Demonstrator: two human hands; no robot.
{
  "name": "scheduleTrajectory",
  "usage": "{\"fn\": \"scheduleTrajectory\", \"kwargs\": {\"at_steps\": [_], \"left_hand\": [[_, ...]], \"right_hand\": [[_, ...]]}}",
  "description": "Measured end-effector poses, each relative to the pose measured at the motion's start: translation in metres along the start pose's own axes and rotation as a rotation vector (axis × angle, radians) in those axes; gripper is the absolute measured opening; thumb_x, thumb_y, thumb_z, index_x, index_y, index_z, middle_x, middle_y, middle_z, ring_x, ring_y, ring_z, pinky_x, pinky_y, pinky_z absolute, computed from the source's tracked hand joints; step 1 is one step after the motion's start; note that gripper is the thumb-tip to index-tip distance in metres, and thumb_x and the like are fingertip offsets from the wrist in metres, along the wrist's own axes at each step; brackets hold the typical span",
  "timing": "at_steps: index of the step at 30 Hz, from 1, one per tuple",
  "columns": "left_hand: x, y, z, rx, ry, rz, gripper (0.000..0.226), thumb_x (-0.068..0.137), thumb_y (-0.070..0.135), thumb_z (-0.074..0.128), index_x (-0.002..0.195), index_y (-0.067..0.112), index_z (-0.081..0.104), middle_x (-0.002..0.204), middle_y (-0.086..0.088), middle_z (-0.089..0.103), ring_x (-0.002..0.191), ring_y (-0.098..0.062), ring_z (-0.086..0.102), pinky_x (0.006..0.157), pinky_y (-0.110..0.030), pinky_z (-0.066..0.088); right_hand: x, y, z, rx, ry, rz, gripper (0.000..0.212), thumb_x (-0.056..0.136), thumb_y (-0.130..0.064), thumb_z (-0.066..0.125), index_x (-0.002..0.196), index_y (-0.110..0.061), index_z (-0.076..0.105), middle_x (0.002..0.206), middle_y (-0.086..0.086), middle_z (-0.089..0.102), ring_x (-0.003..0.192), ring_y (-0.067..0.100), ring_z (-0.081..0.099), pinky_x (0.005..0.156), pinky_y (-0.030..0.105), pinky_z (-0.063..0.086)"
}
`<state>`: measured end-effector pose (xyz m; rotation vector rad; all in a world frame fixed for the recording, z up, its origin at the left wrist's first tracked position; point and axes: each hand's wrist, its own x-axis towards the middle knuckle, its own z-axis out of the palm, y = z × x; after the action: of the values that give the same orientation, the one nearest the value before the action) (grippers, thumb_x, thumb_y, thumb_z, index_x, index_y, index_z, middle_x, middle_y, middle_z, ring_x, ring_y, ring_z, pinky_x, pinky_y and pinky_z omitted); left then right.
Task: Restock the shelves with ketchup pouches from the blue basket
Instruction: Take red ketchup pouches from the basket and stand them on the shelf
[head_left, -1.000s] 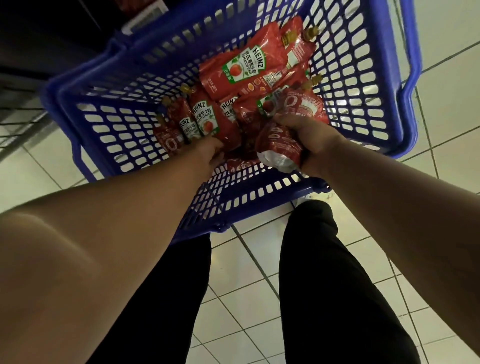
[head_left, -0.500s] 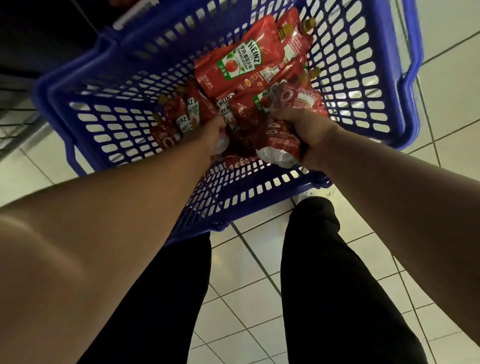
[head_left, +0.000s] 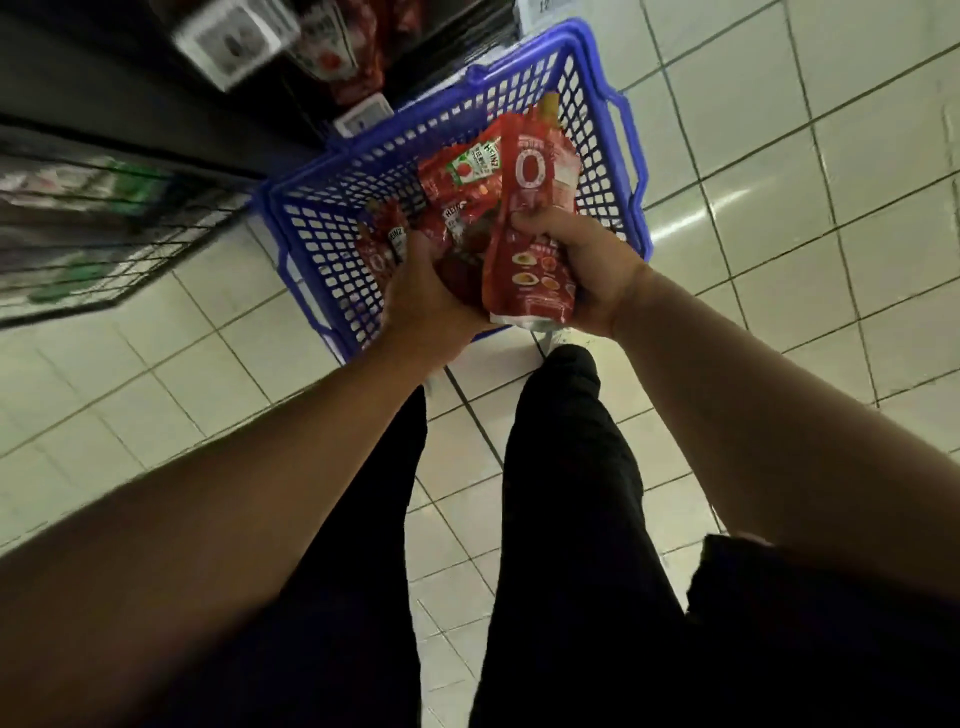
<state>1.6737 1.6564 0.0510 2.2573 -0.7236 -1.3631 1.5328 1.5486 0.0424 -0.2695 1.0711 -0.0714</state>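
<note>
Tiled shop floor: right hand (head_left: 587, 270) has lifted a red foil ketchup pouch (head_left: 535, 228) above the blue plastic mesh basket (head_left: 602, 135); left hand (head_left: 431, 296) now grips more pouches, shelf next probably.

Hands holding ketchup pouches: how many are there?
2. The right hand grips a pouch; the left hand grips pouches over the basket.

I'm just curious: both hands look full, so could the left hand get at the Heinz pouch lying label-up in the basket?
Probably not yet: the left hand already grips pouches, though nothing covers the label-up pouch in the blue basket.
</note>
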Motion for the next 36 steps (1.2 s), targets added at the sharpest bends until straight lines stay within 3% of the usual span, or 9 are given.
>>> {"fn": "scheduleTrajectory", "kwargs": {"at_steps": [5, 9, 11, 14, 19, 22, 27, 32, 36], "left_hand": [[-0.083, 0.086, -0.056, -0.142, -0.041, 0.093, 0.079, 0.053, 0.036, 0.096, 0.105, 0.013, 0.043, 0.1, -0.001, 0.066, 0.082, -0.009, 0.061, 0.064, -0.023, 0.051], [-0.129, 0.156, -0.115, -0.65, -0.222, -0.036, 0.035, 0.07, 0.026, 0.08, 0.084, 0.016, 0.049, 0.073, 0.006, 0.063, 0.068, -0.013, 0.066, 0.056, -0.03, 0.055], [-0.149, 0.188, -0.137, -0.822, -0.28, -0.077, 0.025, 0.078, 0.025, 0.078, 0.086, 0.017, 0.056, 0.079, 0.001, 0.064, 0.077, -0.016, 0.066, 0.064, -0.034, 0.06], [-0.18, 0.226, -0.16, -0.96, -0.429, -0.151, 0.035, 0.084, 0.037, 0.067, 0.111, 0.015, 0.066, 0.108, -0.011, 0.069, 0.098, -0.028, 0.069, 0.088, -0.046, 0.058], [-0.222, 0.258, -0.185, -1.166, -0.463, -0.055, 0.033, 0.088, 0.015, 0.062, 0.121, 0.011, 0.065, 0.118, -0.016, 0.07, 0.106, -0.031, 0.068, 0.099, -0.048, 0.053], [-0.24, 0.268, -0.203, -1.124, -0.393, 0.122, 0.046, 0.089, 0.01, 0.062, 0.134, 0.018, 0.059, 0.13, -0.017, 0.065, 0.113, -0.033, 0.066, 0.099, -0.05, 0.053], [-0.267, 0.273, -0.244, -1.211, -0.251, 0.208, 0.066, 0.082, 0.024, 0.073, 0.143, 0.021, 0.049, 0.131, -0.016, 0.064, 0.115, -0.034, 0.063, 0.1, -0.052, 0.052], [-0.279, 0.28, -0.283, -1.263, -0.246, 0.234, 0.062, 0.093, 0.043, 0.051, 0.142, 0.005, 0.05, 0.123, -0.016, 0.064, 0.109, -0.028, 0.064, 0.104, -0.047, 0.049], [-0.275, 0.282, -0.298, -1.261, -0.231, 0.219, 0.071, 0.091, 0.052, 0.05, 0.144, 0.004, 0.049, 0.125, -0.02, 0.062, 0.111, -0.031, 0.061, 0.102, -0.048, 0.048]], "right_hand": [[-0.116, -0.052, 0.043, -0.155, -0.081, -0.127, 0.04, 0.081, -0.017, 0.067, 0.12, -0.009, 0.062, 0.104, 0.013, 0.074, 0.091, 0.029, 0.073, 0.077, 0.041, 0.06], [-0.195, -0.108, 0.081, -0.426, -0.129, -0.263, 0.033, 0.079, -0.001, 0.067, 0.112, -0.006, 0.071, 0.104, 0.019, 0.073, 0.091, 0.032, 0.072, 0.081, 0.042, 0.058], [-0.229, -0.135, 0.102, -0.514, -0.145, -0.283, 0.028, 0.068, -0.004, 0.073, 0.093, -0.016, 0.078, 0.094, 0.013, 0.076, 0.084, 0.028, 0.074, 0.077, 0.039, 0.06], [-0.276, -0.168, 0.137, -0.648, -0.272, -0.263, 0.032, 0.065, -0.003, 0.076, 0.093, -0.018, 0.078, 0.096, 0.011, 0.076, 0.087, 0.028, 0.074, 0.081, 0.041, 0.061], [-0.346, -0.2, 0.191, -0.806, -0.422, -0.279, 0.021, 0.079, -0.026, 0.079, 0.1, -0.027, 0.078, 0.107, 0.006, 0.077, 0.096, 0.023, 0.074, 0.081, 0.036, 0.061], [-0.377, -0.212, 0.215, -0.894, -0.404, -0.349, 0.031, 0.074, -0.045, 0.081, 0.101, -0.029, 0.078, 0.107, 0.005, 0.077, 0.096, 0.023, 0.075, 0.078, 0.032, 0.06], [-0.402, -0.234, 0.243, -0.946, -0.283, -0.534, 0.041, 0.075, -0.041, 0.079, 0.11, -0.019, 0.075, 0.106, 0.009, 0.077, 0.096, 0.03, 0.075, 0.087, 0.048, 0.06], [-0.406, -0.233, 0.281, -0.814, -0.251, -0.63, 0.041, 0.08, -0.032, 0.076, 0.119, -0.019, 0.067, 0.095, 0.006, 0.076, 0.08, 0.021, 0.073, 0.072, 0.041, 0.06], [-0.405, -0.217, 0.313, -0.469, -0.366, -0.387, 0.034, 0.088, -0.048, 0.067, 0.103, -0.018, 0.068, 0.084, 0.007, 0.066, 0.074, 0.021, 0.064, 0.072, 0.036, 0.058]]}}
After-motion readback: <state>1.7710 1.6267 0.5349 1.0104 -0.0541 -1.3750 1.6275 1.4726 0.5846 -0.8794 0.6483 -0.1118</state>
